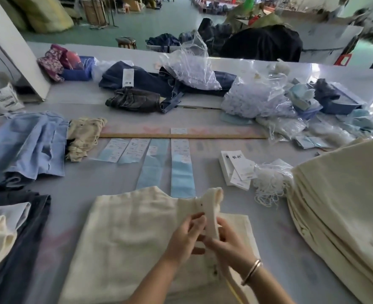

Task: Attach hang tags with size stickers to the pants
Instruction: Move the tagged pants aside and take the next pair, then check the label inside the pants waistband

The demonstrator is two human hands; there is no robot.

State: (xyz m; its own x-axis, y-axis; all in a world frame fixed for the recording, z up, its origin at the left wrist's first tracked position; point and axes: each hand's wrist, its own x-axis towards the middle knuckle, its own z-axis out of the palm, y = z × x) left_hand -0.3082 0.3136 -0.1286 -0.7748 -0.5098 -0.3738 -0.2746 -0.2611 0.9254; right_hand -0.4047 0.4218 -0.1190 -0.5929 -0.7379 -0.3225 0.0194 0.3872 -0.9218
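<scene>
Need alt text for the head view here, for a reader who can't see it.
Both hands, left hand and right hand, grip the lifted waistband of cream pants lying flat on a grey table. Beyond them lie blue sticker strips, white hang tags and a bundle of white strings; a stack of cream pants sits to the right.

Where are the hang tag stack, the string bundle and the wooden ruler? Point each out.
hang tag stack (239, 170), head view, on the top white tag.
string bundle (268, 183), head view, on the middle of the tangled white strings.
wooden ruler (137, 135), head view, on its bare left half.
</scene>
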